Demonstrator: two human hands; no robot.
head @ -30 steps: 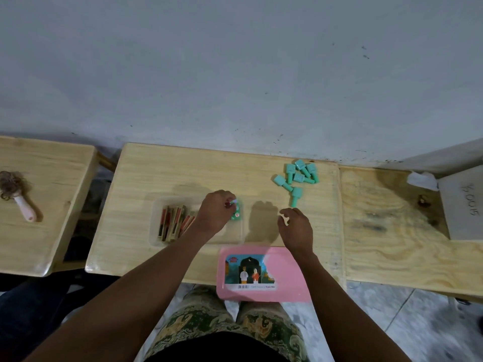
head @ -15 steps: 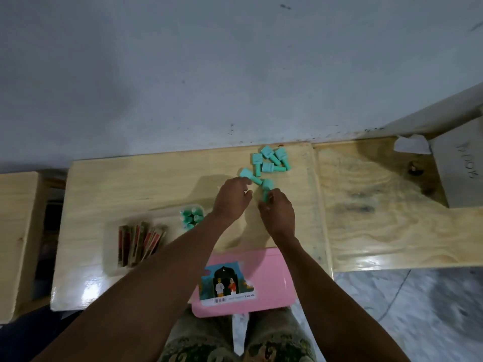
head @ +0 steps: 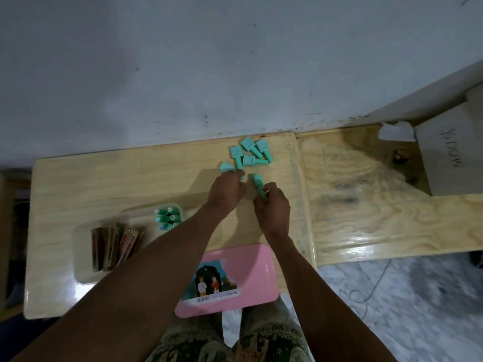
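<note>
Two wooden tabletops lie side by side across the middle of the frame. The left tabletop (head: 117, 178) bears all that we handle, and the right tabletop (head: 366, 210) touches its edge. At lower centre a pink box (head: 248, 273) with a picture label overhangs the near edge. At lower left sits a clear tray (head: 81, 259) with brown sticks (head: 112, 246) leaning in it and a cluster of teal pieces (head: 167, 218) in its upper right corner. At centre, our left hand (head: 227, 190) has its fingers curled down over a loose teal piece (head: 226, 167); we cannot tell whether they grip it. Our right hand (head: 273, 209), just beside it, pinches a second teal piece (head: 257, 182) by its lower end between thumb and fingertips. Just above both hands lies a small pile of teal pieces (head: 249, 154), near the far edge of the left tabletop.
</note>
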